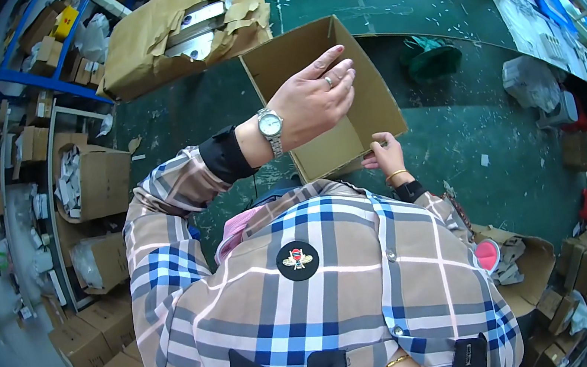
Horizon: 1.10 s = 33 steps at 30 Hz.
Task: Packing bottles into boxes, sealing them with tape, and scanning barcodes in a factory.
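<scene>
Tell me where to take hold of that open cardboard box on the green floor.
Take the open cardboard box by its near wall's top edge, from the person's side. The right hand already pinches that near corner, and the left hand hovers over the open top; the walls stand thin and upright.

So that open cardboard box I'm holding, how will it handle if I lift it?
The cardboard box looks empty, so probably light. Its thin walls and raised flaps may flex. The right hand grips only its near edge, so it could tip.

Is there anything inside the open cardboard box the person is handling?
No. The open cardboard box shows only bare inner walls and bottom; the left hand hovers over it, and the right hand grips its near edge.
</scene>
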Each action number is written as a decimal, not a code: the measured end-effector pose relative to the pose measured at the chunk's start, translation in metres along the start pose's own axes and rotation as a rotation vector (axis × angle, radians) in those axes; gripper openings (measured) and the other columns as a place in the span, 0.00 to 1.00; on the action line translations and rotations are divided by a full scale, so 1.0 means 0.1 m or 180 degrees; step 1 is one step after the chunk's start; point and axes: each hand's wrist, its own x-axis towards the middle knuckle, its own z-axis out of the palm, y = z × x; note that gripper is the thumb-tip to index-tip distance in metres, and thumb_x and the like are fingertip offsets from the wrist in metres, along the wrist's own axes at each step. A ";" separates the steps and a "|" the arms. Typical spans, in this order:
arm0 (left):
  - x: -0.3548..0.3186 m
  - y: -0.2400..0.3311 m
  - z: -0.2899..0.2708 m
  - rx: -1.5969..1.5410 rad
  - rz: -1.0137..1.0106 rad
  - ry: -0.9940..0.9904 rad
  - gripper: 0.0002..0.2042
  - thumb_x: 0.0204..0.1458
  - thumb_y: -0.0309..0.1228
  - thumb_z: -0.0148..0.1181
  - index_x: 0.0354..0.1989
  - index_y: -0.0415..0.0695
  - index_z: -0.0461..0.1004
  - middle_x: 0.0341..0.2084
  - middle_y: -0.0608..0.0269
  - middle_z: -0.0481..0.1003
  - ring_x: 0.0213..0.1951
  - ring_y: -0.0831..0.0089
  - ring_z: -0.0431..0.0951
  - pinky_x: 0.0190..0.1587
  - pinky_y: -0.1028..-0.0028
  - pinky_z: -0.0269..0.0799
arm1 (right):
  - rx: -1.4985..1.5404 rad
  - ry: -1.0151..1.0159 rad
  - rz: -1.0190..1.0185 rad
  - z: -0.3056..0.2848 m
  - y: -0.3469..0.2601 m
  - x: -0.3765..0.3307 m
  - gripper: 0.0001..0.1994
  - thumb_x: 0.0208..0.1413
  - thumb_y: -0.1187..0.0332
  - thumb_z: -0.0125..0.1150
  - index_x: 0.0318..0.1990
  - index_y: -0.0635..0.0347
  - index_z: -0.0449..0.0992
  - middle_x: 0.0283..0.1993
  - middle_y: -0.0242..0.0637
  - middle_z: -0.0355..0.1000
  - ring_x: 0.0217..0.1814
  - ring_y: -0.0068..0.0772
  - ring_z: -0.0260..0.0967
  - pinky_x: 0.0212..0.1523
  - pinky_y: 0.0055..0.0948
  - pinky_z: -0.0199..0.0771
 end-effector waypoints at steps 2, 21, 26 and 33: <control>0.01 -0.02 0.08 -0.0288 0.0013 -0.0103 0.18 0.51 0.30 0.59 0.51 0.42 0.76 0.53 0.54 0.78 0.63 0.63 0.72 0.75 0.53 0.52 | 0.0052 0.0169 0.0123 -0.08 -0.08 0.05 0.18 0.61 0.74 0.51 0.58 0.65 0.64 0.34 0.54 0.77 0.27 0.43 0.81 0.25 0.34 0.85; -0.33 1.32 1.83 -0.2925 -0.1450 -0.2891 0.15 0.46 0.25 0.56 0.43 0.46 0.82 0.39 0.44 0.81 0.45 0.46 0.80 0.48 0.55 0.76 | -0.0802 -0.0630 -0.0718 -1.41 0.56 -0.20 0.25 0.59 0.70 0.62 0.66 0.55 0.69 0.38 0.40 0.81 0.39 0.27 0.80 0.41 0.28 0.79; -0.32 1.69 1.72 -0.2591 -0.2234 -0.2820 0.16 0.52 0.25 0.54 0.47 0.49 0.82 0.37 0.46 0.81 0.42 0.47 0.80 0.47 0.55 0.76 | -0.1857 -0.0247 -0.0557 -2.67 1.43 0.15 0.16 0.57 0.66 0.67 0.51 0.63 0.79 0.32 0.40 0.80 0.32 0.28 0.79 0.37 0.28 0.79; 0.05 2.11 1.43 -0.2305 -0.2471 -0.3075 0.16 0.53 0.26 0.54 0.47 0.53 0.82 0.39 0.49 0.82 0.44 0.50 0.81 0.48 0.57 0.76 | -0.3107 -0.0336 0.0388 -3.95 2.27 0.11 0.12 0.50 0.62 0.65 0.38 0.59 0.84 0.41 0.52 0.80 0.46 0.57 0.78 0.50 0.47 0.77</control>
